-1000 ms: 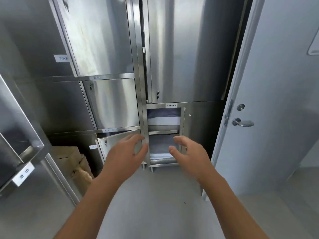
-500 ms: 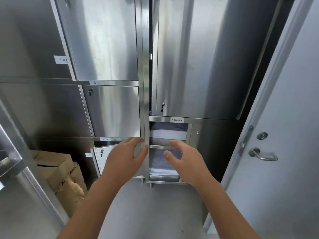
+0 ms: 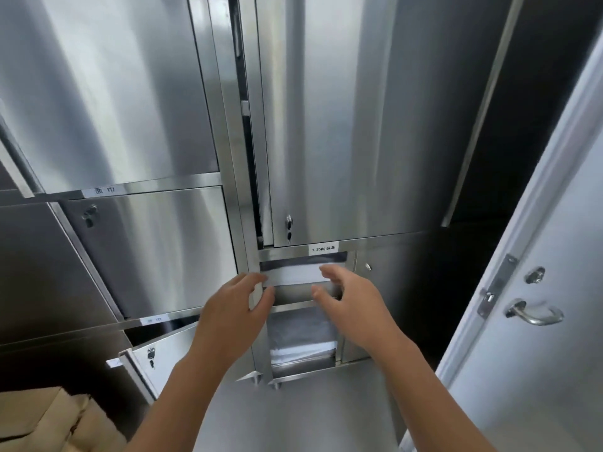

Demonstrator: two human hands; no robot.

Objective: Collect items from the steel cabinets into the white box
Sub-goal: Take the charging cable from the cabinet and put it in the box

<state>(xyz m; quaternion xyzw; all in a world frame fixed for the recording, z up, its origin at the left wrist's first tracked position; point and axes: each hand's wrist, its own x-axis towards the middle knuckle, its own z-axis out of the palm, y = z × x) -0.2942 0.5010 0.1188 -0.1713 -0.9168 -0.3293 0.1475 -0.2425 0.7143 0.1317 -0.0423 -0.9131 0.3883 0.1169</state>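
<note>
An open low compartment of the steel cabinet [image 3: 326, 125] holds a folded white stack [image 3: 293, 274] on its upper shelf and another white stack [image 3: 301, 349] on the lower shelf. My left hand [image 3: 231, 318] and my right hand [image 3: 350, 305] reach toward the upper stack with fingers spread, one at each end of it. The fingertips are at the stack's front edge; whether they touch it I cannot tell. Neither hand holds anything. No white box is in view.
A small steel door [image 3: 153, 357] hangs ajar at the lower left. Brown cardboard boxes [image 3: 42, 422] sit on the floor at the bottom left. A grey room door [image 3: 554, 321] with a lever handle [image 3: 532, 313] stands close on the right.
Both hands have moved forward and up, from in front of the lower shelf to the upper shelf's white stack. The view has drawn closer to the cabinet.
</note>
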